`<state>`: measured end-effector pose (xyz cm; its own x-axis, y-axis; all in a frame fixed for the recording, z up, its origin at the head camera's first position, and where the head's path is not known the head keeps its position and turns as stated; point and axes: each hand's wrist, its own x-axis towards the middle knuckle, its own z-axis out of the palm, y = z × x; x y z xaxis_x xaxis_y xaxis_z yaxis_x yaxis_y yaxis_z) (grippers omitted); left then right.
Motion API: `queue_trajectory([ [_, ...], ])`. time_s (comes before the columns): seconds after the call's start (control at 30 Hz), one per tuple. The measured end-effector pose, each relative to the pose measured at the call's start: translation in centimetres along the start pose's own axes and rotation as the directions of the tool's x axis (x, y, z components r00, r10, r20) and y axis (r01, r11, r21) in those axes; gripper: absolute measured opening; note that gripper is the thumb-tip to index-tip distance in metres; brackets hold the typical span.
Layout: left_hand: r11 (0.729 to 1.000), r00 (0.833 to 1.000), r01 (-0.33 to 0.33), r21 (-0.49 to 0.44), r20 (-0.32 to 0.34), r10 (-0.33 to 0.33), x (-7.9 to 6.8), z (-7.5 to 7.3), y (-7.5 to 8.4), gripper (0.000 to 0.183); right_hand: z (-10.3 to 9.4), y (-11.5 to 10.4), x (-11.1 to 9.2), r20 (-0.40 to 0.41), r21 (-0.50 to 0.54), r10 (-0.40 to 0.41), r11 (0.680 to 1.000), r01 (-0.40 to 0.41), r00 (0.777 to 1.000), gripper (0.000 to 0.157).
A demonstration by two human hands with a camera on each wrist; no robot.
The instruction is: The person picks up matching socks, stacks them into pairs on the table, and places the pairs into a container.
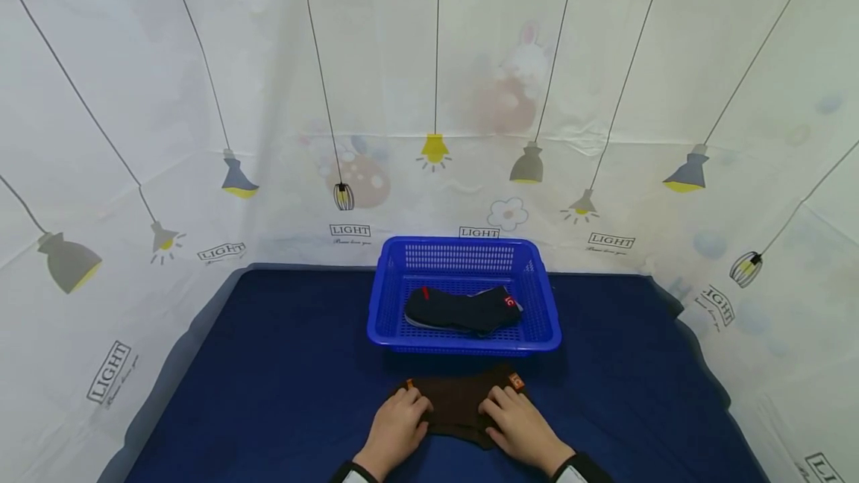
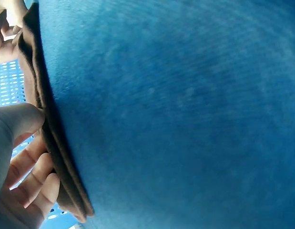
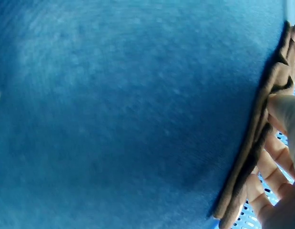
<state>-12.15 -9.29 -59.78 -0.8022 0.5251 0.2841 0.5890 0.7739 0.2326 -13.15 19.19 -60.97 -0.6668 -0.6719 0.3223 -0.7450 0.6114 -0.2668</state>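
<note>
A pair of brown socks (image 1: 456,402) lies flat on the dark blue cloth, in two layers along its near edge, with orange marks at the upper corners. My left hand (image 1: 397,423) grips its left part. In the left wrist view the thumb (image 2: 30,118) is at the layered edge and bent fingers rest over the fabric. On the right part, my right hand (image 1: 520,423) holds the socks between thumb and bent fingers. The right wrist view shows the brown fabric (image 3: 252,148) folded up a little beside that thumb (image 3: 280,107).
Just beyond the socks stands a blue plastic basket (image 1: 463,349) with perforated walls. Dark socks (image 1: 459,310) with red marks lie inside it. A white sheet (image 1: 416,36) printed with hanging lamps surrounds the blue cloth (image 1: 282,364) at the back and sides.
</note>
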Motion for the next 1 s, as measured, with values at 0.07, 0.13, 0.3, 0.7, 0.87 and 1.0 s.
queue_trajectory([
  [0.07,1.000,1.000,0.000,0.016,0.002,0.000,0.0,0.1,0.0,0.027,0.1,-0.1,0.0,-0.003,-0.011,-0.005,1.000,0.005,1.000,0.034],
  [0.13,1.000,1.000,-0.002,0.031,-0.005,0.002,0.0,0.3,-0.1,0.027,0.4,-0.1,0.0,-0.019,-0.029,-0.015,0.999,0.015,1.000,0.035],
  [0.3,0.998,0.999,-0.016,0.066,-0.046,0.019,0.0,0.8,-0.2,0.030,0.9,0.0,0.2,-0.057,-0.093,-0.048,0.995,0.042,0.997,0.038],
  [0.7,0.999,0.999,-0.034,0.019,-0.031,0.035,0.0,0.1,0.0,0.030,-0.7,-0.7,0.2,-0.005,-0.059,-0.027,0.998,0.027,1.000,0.034],
  [0.87,0.999,1.000,-0.029,0.016,0.001,0.029,-0.3,-0.2,0.1,0.028,-1.1,-0.7,-0.1,0.050,0.013,-0.017,1.000,0.016,0.999,0.033],
  [1.0,1.000,0.999,-0.017,0.010,0.027,0.017,-0.7,-0.2,0.2,0.029,-0.7,-0.7,-0.4,0.067,0.042,-0.039,0.998,0.036,0.997,0.034],
])
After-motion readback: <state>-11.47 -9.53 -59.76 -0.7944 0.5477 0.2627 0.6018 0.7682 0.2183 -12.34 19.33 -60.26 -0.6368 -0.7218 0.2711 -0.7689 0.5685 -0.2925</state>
